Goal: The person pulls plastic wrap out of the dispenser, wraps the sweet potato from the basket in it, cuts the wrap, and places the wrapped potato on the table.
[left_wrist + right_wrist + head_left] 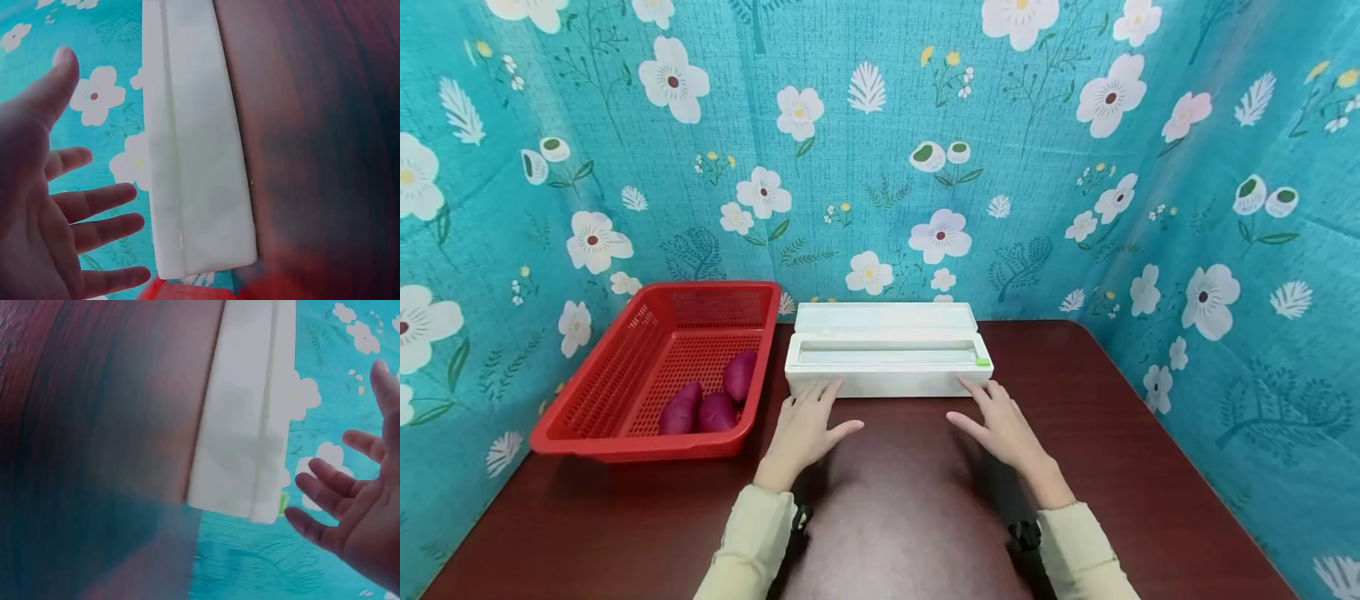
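A long white plastic box (891, 384), which looks like a cling film dispenser, lies crosswise at the back of the table. Its lid (886, 317) is raised, and a narrow slot shows along the top with a small green tab (982, 362) at the right end. My left hand (802, 429) is spread in front of the box's left end, thumb pointing inward. At the right end, my right hand (1006, 425) mirrors it. Both wrist views show the fingers apart with nothing held; whether any fingertip touches the box I cannot tell.
A red plastic basket (763, 354) stands to the left, close to the box. Several purple sweet-potato-like tubers (717, 412) lie in its near right corner. Blue flowered cloth (865, 167) hangs behind and at both sides of the dark brown table (910, 508).
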{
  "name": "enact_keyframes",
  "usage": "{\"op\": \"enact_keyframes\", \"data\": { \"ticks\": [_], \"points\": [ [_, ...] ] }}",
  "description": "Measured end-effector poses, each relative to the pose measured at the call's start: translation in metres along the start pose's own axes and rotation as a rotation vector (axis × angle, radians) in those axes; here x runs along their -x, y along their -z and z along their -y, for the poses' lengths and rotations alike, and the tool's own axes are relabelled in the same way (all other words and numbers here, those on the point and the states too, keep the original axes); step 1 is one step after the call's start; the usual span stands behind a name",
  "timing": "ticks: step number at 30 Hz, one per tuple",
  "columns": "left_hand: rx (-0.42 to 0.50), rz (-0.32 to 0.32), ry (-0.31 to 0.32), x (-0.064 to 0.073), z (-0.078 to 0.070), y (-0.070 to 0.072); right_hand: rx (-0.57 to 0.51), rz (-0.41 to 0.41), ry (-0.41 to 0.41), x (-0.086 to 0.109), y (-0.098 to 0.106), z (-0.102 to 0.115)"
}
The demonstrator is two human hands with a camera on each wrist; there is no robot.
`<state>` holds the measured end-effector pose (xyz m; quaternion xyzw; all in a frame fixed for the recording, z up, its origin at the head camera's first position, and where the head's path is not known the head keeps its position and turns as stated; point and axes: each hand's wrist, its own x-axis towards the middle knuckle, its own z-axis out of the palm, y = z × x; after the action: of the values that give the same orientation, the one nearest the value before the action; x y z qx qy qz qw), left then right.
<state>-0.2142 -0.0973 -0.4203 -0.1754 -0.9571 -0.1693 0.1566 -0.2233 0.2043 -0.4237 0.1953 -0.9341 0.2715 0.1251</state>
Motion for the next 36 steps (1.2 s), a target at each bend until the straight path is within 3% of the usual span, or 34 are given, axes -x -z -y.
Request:
{"op": "enact_keyframes", "data": {
  "ticks": [6,10,15,23,31,36],
  "points": [
    [0.099,-0.160,-0.013,-0.011,0.009,-0.007,-0.365,-0.012,-0.118,-0.013,-0.003,-0.017],
    [0.236,-0.163,0.062,-0.018,0.012,-0.009,-0.502,-0.019,-0.179,-0.022,-0.003,-0.030],
    [0.378,-0.135,0.158,-0.023,0.017,-0.013,-0.527,-0.019,-0.197,-0.030,0.000,-0.040],
    [0.641,-0.209,0.270,-0.033,0.025,-0.014,-0.596,-0.016,-0.214,-0.044,0.006,-0.035],
    [0.604,-0.216,0.395,-0.043,0.035,-0.016,-0.613,0.016,-0.252,-0.059,-0.007,-0.046],
    [0.610,-0.188,0.477,-0.047,0.037,-0.018,-0.609,0.010,-0.294,-0.063,-0.009,-0.053]
  ]
}}
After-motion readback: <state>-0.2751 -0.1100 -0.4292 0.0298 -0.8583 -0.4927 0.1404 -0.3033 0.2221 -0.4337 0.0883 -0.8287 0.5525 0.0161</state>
